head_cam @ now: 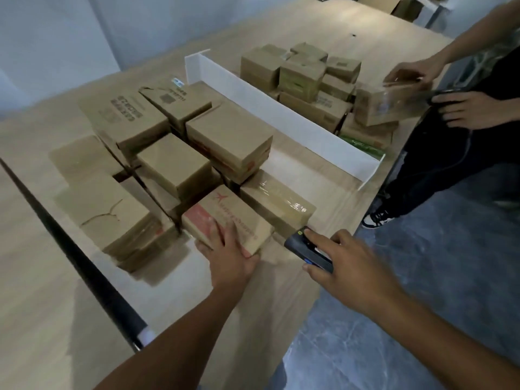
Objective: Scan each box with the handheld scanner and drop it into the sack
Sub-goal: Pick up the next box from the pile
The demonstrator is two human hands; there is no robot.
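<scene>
— Two bare forearms reach in from the bottom edge, closest to my head view. My left hand (230, 249) clasps the near end of a red-printed box (225, 215). The fingers are spread over its top and the thumb is hooked on its near side.

— Where is that box?

— At the front of a pile of brown boxes (174, 164), close to the near edge of the wooden table (42, 305). I cannot tell whether it rests on something or is raised a little. A taped box (278, 204) lies just beside it on the right.

— And your other hand?

— My right hand (346, 263) grips the scanner (306, 246), a dark handheld unit. The fingers are curled round its body and the forefinger lies along the top. Its nose points toward the pile, near the red-printed box but apart from it.

— What else is in view?

— A white divider (281, 114) crosses the table beyond the pile, with a second heap of boxes (301, 74) behind it. A second person stands at the right, with one hand (408, 71) on top of a blurred carton (385, 108). Their other hand (467, 111) holds a dark object too blurred to name. A black strip (70, 243) slants along the table at left. Grey floor (422, 277) fills the right.
</scene>
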